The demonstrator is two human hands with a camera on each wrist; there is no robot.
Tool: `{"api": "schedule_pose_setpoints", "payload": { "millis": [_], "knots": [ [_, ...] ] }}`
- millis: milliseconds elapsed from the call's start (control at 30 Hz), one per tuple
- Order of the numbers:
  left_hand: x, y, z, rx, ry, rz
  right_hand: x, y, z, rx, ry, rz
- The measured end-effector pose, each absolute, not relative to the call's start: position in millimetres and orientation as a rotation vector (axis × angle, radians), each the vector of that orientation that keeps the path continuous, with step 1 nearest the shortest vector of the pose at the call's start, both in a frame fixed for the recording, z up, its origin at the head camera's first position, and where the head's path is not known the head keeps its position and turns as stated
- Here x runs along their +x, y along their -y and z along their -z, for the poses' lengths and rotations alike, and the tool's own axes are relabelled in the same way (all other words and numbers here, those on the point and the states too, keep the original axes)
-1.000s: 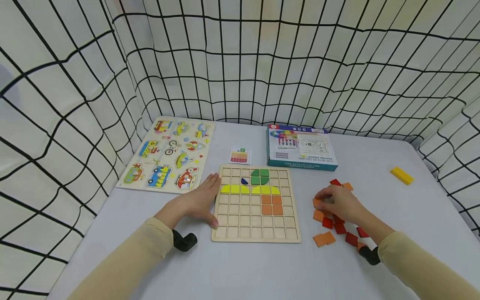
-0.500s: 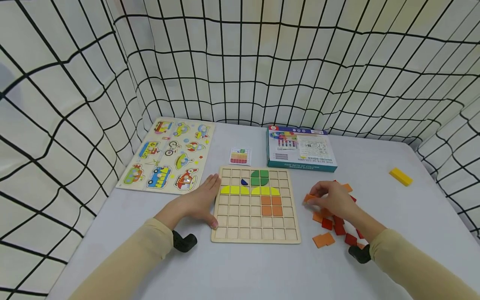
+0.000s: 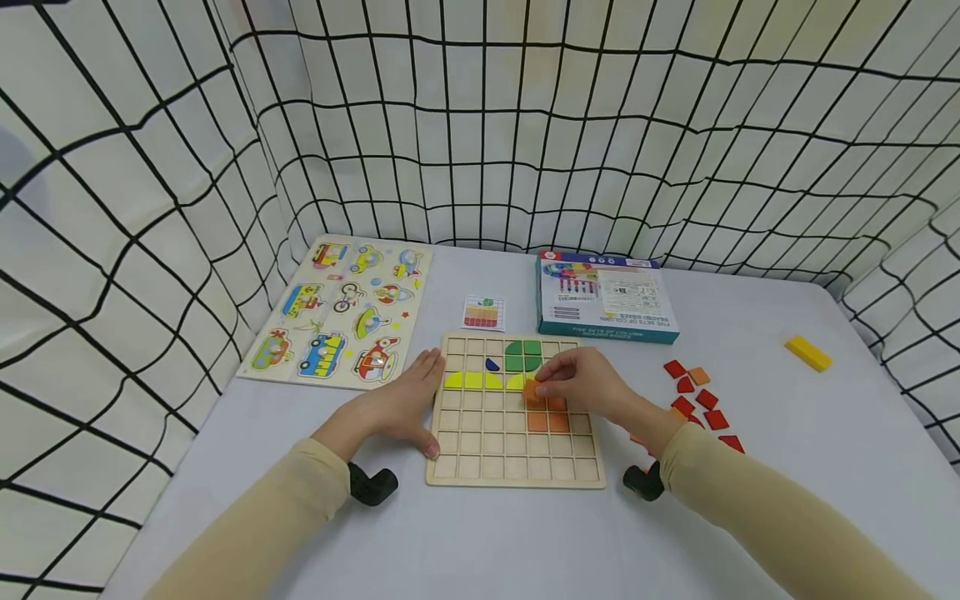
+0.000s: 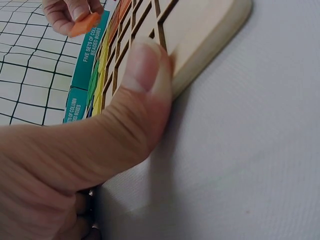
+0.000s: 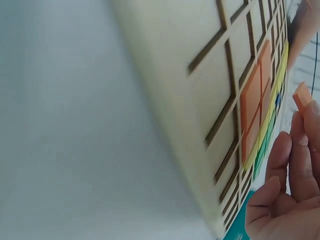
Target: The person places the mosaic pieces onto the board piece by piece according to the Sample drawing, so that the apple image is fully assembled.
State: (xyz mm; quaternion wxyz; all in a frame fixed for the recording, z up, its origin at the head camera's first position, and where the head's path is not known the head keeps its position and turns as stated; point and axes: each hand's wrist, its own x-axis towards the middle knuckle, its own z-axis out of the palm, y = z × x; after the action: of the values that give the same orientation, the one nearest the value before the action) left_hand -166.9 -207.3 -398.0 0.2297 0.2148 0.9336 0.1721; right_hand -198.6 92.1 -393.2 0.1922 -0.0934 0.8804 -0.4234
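Note:
My right hand (image 3: 588, 383) pinches an orange square tile (image 3: 533, 393) between thumb and fingers, over the gridded wooden board (image 3: 480, 477). The right wrist view shows that tile (image 5: 302, 97) raised above the board, at the fingertips. My left hand (image 3: 397, 404) lies along the board's left edge with fingers straight; in the left wrist view its thumb (image 4: 142, 70) presses the edge near a corner. Set in the board are orange square tiles (image 3: 547, 422), partly hidden by the right hand, a yellow row (image 3: 472, 381), green pieces (image 3: 522, 356) and a small blue piece (image 3: 492, 364).
Loose red tiles (image 3: 707, 400) and an orange one (image 3: 699, 376) are scattered to the right, some behind the forearm. Behind the board lie a pattern card (image 3: 483, 313) and a teal box (image 3: 607, 298). A vehicle puzzle (image 3: 337, 312) is at left, a yellow block (image 3: 808, 353) far right.
My right hand has taken an orange tile from the loose pile and carried it left, over the orange tiles on the board. The left hand stays at the board's edge.

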Motion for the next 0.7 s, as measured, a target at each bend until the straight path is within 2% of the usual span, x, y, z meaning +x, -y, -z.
{"api": "schedule_pose_setpoints", "payload": {
  "millis": [300,700],
  "knots": [
    [-166.4,206.5,396.5,0.594,-2.571,-0.475,-198.6,-64.0,399.2,-0.345,-2.546,1.072],
    [-166.0,208.0,398.0,0.607,-2.568,-0.473,-194.3,-56.4,402.1,-0.410,-2.648,0.940]
  ]
}}
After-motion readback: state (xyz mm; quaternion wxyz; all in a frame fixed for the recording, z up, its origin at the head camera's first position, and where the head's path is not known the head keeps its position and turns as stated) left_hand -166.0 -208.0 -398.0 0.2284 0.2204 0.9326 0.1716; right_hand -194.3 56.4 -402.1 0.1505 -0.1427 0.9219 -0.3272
